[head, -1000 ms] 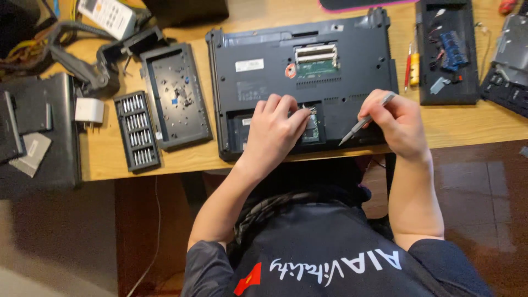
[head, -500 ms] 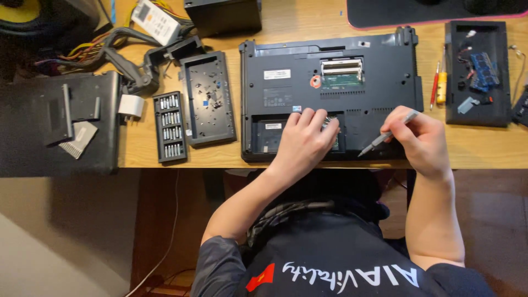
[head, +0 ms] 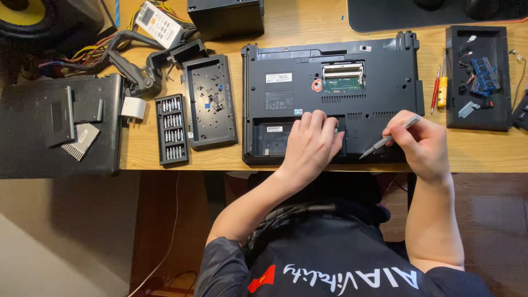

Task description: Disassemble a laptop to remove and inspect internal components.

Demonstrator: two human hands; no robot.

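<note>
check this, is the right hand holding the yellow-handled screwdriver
No, the right hand holds a slim grey screwdriver; the yellow-handled screwdriver lies on the desk beside the laptop.

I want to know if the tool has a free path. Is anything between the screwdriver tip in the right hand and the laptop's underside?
Nothing visible. The right hand holds the grey screwdriver with its tip just over the laptop base, near the front edge. The left hand rests beside it on the open bay, apart from the tip.

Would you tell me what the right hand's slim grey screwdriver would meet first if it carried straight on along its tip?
Probably the left hand, resting on the upturned black laptop; the right hand aims the grey screwdriver that way, though height is unclear.
</note>
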